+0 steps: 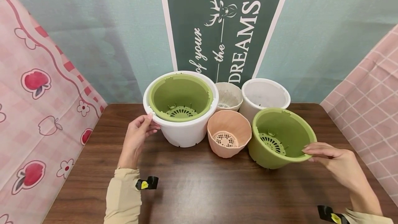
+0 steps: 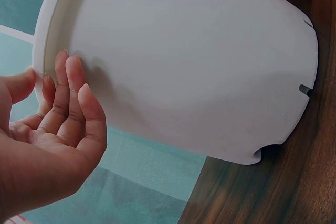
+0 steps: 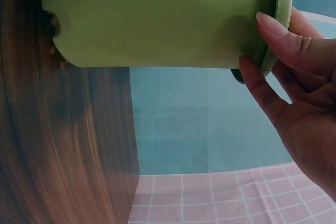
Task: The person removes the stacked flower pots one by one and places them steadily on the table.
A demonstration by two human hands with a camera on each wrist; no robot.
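On the left stands a large white plastic flowerpot [image 1: 183, 134] with a green flowerpot [image 1: 180, 92] nested inside it. My left hand [image 1: 139, 132] pinches the white pot's rim at its near left, thumb at the rim's edge and fingers beneath. In the left wrist view the fingers [image 2: 73, 98] lie curled against the pot's outer wall. At the right, my right hand [image 1: 334, 158] grips the rim of a second green flowerpot [image 1: 264, 153], which tilts a little. Seen from the right wrist, the thumb [image 3: 283, 38] presses the outside under the rim, with other fingers over the rim.
Between the two large pots sits a peach flowerpot [image 1: 228, 151] with a grid bottom. Behind it are a small cream pot [image 1: 231, 94] and another white pot [image 1: 264, 94], close to the curtain [image 1: 124, 37]. All stand on a dark wooden table [image 1: 202, 189].
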